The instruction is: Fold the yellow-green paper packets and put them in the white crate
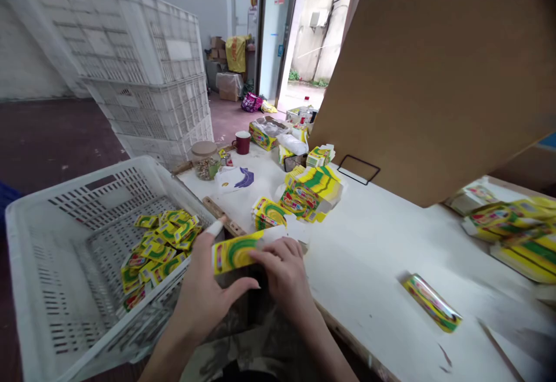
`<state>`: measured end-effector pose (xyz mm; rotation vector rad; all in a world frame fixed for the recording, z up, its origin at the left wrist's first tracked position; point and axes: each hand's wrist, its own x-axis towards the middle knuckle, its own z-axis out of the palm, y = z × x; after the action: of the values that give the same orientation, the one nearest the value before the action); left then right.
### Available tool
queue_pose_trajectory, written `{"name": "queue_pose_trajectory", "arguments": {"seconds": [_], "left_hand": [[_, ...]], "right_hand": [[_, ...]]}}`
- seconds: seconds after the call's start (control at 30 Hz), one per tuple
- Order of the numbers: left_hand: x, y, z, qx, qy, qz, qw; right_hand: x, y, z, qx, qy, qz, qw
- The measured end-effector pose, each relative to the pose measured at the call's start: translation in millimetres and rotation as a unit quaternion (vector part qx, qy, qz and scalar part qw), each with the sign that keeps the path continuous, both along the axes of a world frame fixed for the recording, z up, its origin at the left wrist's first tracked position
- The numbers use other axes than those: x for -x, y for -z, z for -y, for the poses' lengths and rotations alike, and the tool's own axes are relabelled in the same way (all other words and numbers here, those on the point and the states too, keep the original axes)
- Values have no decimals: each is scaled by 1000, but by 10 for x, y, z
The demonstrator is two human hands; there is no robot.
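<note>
Pinching a long yellow-and-green paperboard carton (232,254)

Holding it near its right end with the right hand (283,272), by the edge of a flat white tabletop (356,266). At the other end, spreading the thumb of the left hand (202,283) wide; hard to tell from this angle whether gripping there too. Could crease the thin board by pressing too hard with the right thumb. Could also drop it, perhaps toward the white slatted plastic crate (115,197) at left, by relying on one hold.
</note>
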<state>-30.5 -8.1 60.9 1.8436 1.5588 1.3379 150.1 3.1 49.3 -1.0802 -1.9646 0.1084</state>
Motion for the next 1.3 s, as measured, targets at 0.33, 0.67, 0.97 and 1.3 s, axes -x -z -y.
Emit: {"name": "queue_pose_trajectory", "arguments": {"seconds": [0.33, 0.67, 0.97, 1.3], "left_hand": [[-193, 300, -29, 179, 97, -79, 976], [-247, 401, 100, 72, 148, -107, 981], [-334, 326, 96, 100, 144, -27, 984], [-334, 433, 36, 106, 90, -49, 989]], "right_hand": [[-11, 91, 60, 202, -10, -278, 939], [80, 5, 72, 421, -119, -393, 809], [4, 40, 128, 301, -185, -272, 895], [-45, 175, 52, 227, -50, -206, 951]]}}
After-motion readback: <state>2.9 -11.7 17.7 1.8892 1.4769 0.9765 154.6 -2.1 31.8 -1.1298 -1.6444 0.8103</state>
